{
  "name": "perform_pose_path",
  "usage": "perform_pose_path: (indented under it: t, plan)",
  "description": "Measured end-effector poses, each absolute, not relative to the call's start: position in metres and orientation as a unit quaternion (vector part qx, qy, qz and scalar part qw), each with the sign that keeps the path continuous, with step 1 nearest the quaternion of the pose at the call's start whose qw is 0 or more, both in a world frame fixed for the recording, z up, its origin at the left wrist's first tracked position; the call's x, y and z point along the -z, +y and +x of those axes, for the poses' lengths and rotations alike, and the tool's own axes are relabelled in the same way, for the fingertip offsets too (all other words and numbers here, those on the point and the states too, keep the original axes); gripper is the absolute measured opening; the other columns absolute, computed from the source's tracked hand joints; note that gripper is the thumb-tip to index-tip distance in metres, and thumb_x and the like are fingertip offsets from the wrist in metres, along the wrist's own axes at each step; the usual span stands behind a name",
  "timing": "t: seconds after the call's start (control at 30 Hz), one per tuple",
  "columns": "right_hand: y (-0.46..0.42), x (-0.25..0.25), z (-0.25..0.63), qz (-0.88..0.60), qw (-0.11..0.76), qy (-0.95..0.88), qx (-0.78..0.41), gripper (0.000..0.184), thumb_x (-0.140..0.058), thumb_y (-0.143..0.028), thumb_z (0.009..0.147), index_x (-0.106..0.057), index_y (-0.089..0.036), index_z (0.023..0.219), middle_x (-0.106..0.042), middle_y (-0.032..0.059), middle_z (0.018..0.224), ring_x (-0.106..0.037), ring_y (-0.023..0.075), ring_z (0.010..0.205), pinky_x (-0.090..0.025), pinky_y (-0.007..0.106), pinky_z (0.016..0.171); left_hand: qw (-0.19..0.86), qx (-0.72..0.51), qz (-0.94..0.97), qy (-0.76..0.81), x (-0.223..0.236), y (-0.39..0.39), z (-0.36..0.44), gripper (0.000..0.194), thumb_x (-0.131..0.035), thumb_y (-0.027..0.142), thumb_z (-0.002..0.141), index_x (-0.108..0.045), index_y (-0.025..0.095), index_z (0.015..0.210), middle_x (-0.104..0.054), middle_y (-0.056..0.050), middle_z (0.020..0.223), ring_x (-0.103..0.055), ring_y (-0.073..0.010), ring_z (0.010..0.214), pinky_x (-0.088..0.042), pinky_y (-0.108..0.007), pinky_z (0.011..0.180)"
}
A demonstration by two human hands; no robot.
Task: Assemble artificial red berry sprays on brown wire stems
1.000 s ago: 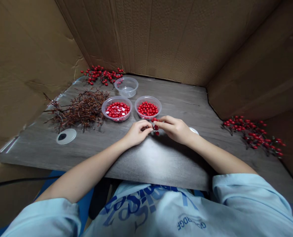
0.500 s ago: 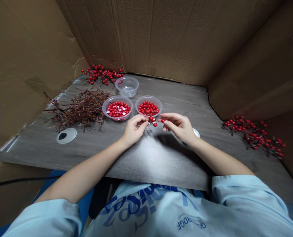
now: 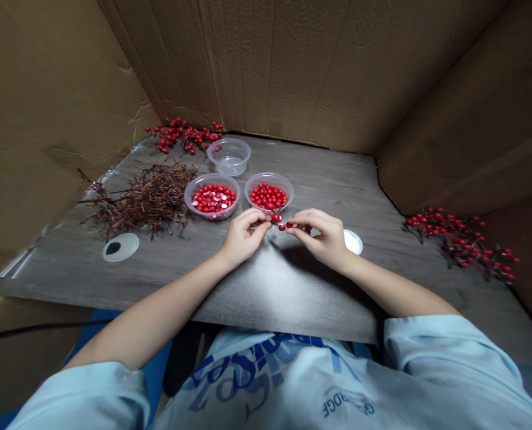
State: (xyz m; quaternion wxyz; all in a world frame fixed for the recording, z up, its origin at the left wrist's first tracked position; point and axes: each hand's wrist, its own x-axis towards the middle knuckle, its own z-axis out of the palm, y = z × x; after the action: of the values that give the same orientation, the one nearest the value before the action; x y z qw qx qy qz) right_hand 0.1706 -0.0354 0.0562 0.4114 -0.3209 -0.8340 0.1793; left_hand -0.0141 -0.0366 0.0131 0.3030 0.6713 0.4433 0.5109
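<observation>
- Red berry sprig (image 3: 280,222) is held up between our two hands, just in front of the filled tubs and above the board.
- Cardboard walls (image 3: 292,65) rise around the far side of the dark wood-grain board (image 3: 319,179) we work on.
- Loose berry sprays (image 3: 458,245) lie on the right of the board, and more berry sprays (image 3: 183,134) lie at its far left corner.
- Bare brown twigs (image 3: 144,197) form a heap left of the tubs.
- Three clear plastic tubs stand ahead of us: an empty tub (image 3: 228,141) at the back, a tub of red berries with white bits (image 3: 212,177) on the left, and a tub of red berries (image 3: 268,175) on the right.
- Our left hand (image 3: 243,239) and right hand (image 3: 323,239) are both closed in a pinch on the sprig; neither has let go.
- Its long axis runs side to side across us, with the berries about midway; neither hand is clearly nearer, and our fingers hide its thin stem.
</observation>
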Motion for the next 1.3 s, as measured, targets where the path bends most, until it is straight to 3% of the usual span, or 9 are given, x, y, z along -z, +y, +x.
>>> perform_pose_path:
  t: [1.07, 1.3]
  plan:
    - [-0.036, -0.044, 0.169, -0.286, 0.430, -0.846, -0.135, 0.011, -0.056, -0.015, 0.079, -0.062, -0.017, 0.088, -0.067, 0.0062, 0.084, -0.062, 0.0128, 0.079, -0.052, 0.025, 0.068, 0.293, -0.513, 0.698, 0.405, -0.016, -0.039, -0.012, 0.007, -0.051, 0.015, 0.077, -0.058, 0.013, 0.074, -0.059, -0.005, 0.078, -0.057, -0.0124, 0.075, -0.046, -0.022, 0.065]
    - [-0.034, -0.045, 0.169, -0.298, 0.431, -0.841, -0.134, 0.011, -0.058, -0.015, 0.078, -0.062, -0.016, 0.087, -0.066, 0.0059, 0.084, -0.061, 0.0124, 0.075, -0.050, 0.024, 0.063, 0.442, -0.484, 0.628, 0.420, -0.014, -0.038, -0.009, 0.010, -0.056, 0.022, 0.074, -0.059, 0.013, 0.074, -0.051, 0.001, 0.065, -0.047, -0.0054, 0.047, -0.038, -0.017, 0.041]
